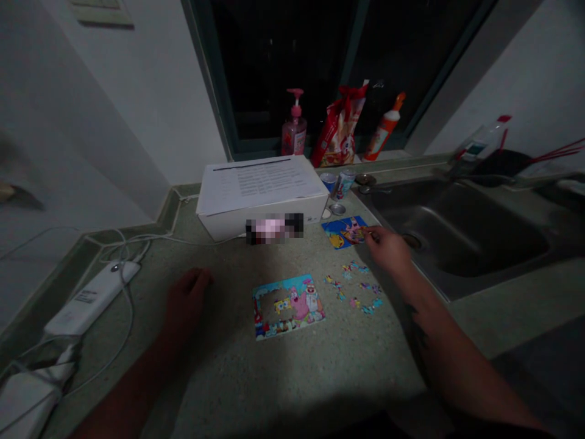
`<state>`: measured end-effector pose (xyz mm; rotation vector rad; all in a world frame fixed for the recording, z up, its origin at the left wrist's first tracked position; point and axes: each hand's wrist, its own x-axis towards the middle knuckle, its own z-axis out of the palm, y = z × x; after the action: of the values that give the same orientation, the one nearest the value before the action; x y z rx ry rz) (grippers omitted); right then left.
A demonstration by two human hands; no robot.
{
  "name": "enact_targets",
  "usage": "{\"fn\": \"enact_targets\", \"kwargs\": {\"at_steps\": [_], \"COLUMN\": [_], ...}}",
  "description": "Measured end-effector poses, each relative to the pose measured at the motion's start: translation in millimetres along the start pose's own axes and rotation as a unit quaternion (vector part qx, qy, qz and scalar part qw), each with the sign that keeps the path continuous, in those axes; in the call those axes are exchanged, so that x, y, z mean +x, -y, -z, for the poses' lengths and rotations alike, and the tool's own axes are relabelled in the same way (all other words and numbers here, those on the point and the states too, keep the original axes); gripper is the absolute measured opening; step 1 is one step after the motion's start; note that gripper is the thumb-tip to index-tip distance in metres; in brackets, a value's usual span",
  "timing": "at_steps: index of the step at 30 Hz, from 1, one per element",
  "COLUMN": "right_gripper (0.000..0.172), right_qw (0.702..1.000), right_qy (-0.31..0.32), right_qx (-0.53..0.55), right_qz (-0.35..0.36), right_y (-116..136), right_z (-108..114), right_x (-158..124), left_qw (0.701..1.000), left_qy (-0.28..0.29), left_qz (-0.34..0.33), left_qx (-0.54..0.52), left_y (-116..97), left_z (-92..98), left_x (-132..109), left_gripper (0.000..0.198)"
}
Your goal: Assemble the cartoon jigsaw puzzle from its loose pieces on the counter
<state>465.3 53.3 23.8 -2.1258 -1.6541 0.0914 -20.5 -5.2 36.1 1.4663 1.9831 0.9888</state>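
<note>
Pinching the edge of the small blue cartoon picture card (342, 233) beside the steel sink (479, 244), the right hand (388, 249) has its fingertips closed. The left hand (187, 296) lies half-curled and empty, left of the colourful cardboard puzzle (287, 305).

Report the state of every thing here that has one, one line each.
Puzzle frame: flat on the counter, partly filled, gap in its left half.
Loose pieces: scattered, unjoined, right of the frame.
Blue puzzle card: flat, right hand at its edge, grip unclear.
Left hand: palm down on the counter, holding nothing.
White box: closed, paper sheet on top.
Pump bottle: upright.
</note>
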Motion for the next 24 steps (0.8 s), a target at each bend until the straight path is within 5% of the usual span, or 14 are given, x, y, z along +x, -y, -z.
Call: {"fn": "enact_targets", "kwargs": {"at_steps": [24], "right_gripper": [0.031], "right_qw": [0.998], "right_qy": [0.031], "right_qx": [0.03], "right_qz": [0.036], "right_y": [1.5], "right_z": [-2.5], "right_x": [-1.1], "left_qw": [0.999], "left_qy": [0.011], "left_qz": [-0.005], "left_qx": [0.041], "left_y": [-2.2], "left_z": [3.2], "left_x": [-4.9], "left_gripper": [0.039]}}
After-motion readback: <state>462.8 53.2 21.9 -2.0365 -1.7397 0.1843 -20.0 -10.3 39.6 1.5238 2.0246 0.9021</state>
